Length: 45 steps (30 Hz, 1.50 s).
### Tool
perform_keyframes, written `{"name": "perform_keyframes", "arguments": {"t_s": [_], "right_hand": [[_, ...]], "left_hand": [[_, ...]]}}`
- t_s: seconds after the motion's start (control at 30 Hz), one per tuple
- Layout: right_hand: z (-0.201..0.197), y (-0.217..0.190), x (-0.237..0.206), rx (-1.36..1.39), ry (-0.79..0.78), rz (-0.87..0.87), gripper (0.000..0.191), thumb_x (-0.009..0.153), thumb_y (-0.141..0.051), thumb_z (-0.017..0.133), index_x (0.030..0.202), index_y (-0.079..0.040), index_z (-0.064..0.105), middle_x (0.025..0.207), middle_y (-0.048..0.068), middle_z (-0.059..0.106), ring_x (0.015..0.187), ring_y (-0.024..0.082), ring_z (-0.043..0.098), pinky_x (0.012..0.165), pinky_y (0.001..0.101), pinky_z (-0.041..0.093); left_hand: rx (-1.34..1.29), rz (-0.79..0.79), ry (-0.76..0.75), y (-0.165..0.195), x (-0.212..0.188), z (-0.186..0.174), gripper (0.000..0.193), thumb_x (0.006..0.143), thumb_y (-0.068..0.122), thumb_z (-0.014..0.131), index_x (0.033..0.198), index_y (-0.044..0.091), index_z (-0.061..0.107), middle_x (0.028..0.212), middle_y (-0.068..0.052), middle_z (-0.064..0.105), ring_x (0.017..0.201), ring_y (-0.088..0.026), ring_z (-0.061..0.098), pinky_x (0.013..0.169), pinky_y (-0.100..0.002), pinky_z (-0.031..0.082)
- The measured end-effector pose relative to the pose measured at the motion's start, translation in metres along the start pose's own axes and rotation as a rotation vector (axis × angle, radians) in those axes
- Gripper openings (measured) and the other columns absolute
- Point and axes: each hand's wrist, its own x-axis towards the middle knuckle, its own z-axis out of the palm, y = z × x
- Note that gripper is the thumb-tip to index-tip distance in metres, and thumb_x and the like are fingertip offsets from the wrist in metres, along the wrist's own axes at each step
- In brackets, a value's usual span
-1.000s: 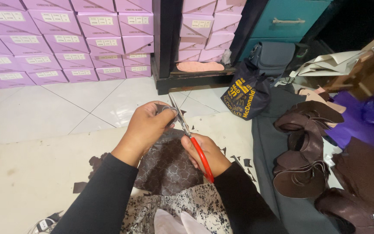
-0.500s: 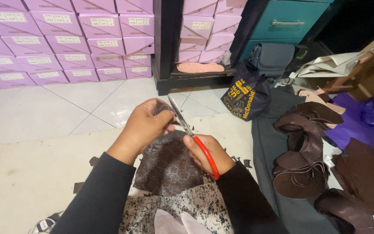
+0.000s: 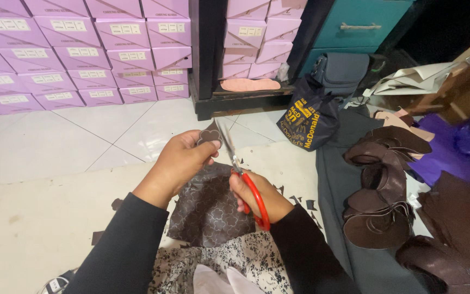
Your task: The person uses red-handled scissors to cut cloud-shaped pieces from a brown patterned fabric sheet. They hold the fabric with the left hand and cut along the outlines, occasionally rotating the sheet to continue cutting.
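My left hand (image 3: pixel 183 163) pinches the upper edge of a dark brown patterned sheet of material (image 3: pixel 210 209), which hangs down over my lap. My right hand (image 3: pixel 257 196) grips red-handled scissors (image 3: pixel 246 179); their metal blades point up and away, meeting the sheet's top edge right beside my left fingertips. A small rounded flap of the sheet sticks up above my left thumb. Both forearms wear black sleeves. A grey patterned fabric covers my lap under the sheet.
Small brown offcuts (image 3: pixel 305 204) lie on the pale mat. A pile of cut brown pieces (image 3: pixel 382 196) rests on a dark grey cloth at right. Purple boxes (image 3: pixel 82 54) are stacked behind, beside a dark printed bag (image 3: pixel 305 117), a black shelf (image 3: pixel 235 100) and purple cloth (image 3: pixel 452 147).
The scissors' blades have crept a little further along the sheet's top edge. Both hands stay in almost the same place.
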Motion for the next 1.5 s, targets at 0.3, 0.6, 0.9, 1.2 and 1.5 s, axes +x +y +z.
{"name": "perform_keyframes", "arguments": {"t_s": [0.3,0.6,0.9,1.2,1.5], "right_hand": [[0.0,-0.006,-0.005,-0.049,-0.025,-0.022,0.054,0.097,-0.062,0.05,0.089,-0.009,0.052,0.075,-0.001,0.049,0.064,0.009,0.05,0.058,0.0257,0.048],[-0.004,-0.015,-0.008,-0.209,-0.031,-0.077,0.054,0.096,-0.062,0.049,0.094,-0.009,0.056,0.077,-0.002,0.051,0.068,0.009,0.053,0.06,0.0271,0.049],[0.003,-0.014,-0.01,-0.194,-0.031,-0.082,0.054,0.096,-0.063,0.049,0.091,-0.009,0.055,0.075,-0.003,0.05,0.066,0.008,0.052,0.059,0.0262,0.049],[0.005,-0.015,-0.013,-0.121,-0.029,-0.069,0.053,0.097,-0.062,0.049,0.085,-0.011,0.053,0.067,-0.005,0.046,0.056,0.007,0.046,0.05,0.0246,0.04],[0.005,-0.016,-0.014,-0.073,-0.015,-0.065,0.053,0.098,-0.061,0.051,0.079,-0.011,0.051,0.061,-0.005,0.043,0.05,0.006,0.043,0.045,0.0244,0.035]], "left_hand": [[0.07,-0.053,-0.039,0.004,-0.005,-0.003,0.016,0.089,0.014,0.069,0.085,-0.001,0.07,0.073,-0.003,0.068,0.063,-0.009,0.059,0.06,-0.024,0.049],[0.081,-0.079,-0.037,0.011,-0.006,-0.005,0.015,0.088,0.014,0.07,0.086,-0.001,0.072,0.071,-0.004,0.069,0.061,-0.009,0.06,0.058,-0.023,0.048],[0.079,-0.083,-0.029,0.007,-0.009,-0.009,0.016,0.088,0.015,0.069,0.086,-0.001,0.072,0.072,-0.004,0.069,0.061,-0.009,0.06,0.058,-0.024,0.048],[0.052,-0.096,-0.034,0.006,-0.011,-0.008,0.015,0.087,0.014,0.069,0.086,0.0,0.072,0.071,-0.003,0.069,0.061,-0.009,0.06,0.058,-0.024,0.047],[0.045,-0.066,-0.039,0.011,-0.011,-0.009,0.016,0.087,0.014,0.069,0.084,-0.001,0.071,0.07,-0.002,0.067,0.059,-0.009,0.057,0.057,-0.024,0.046]]}}
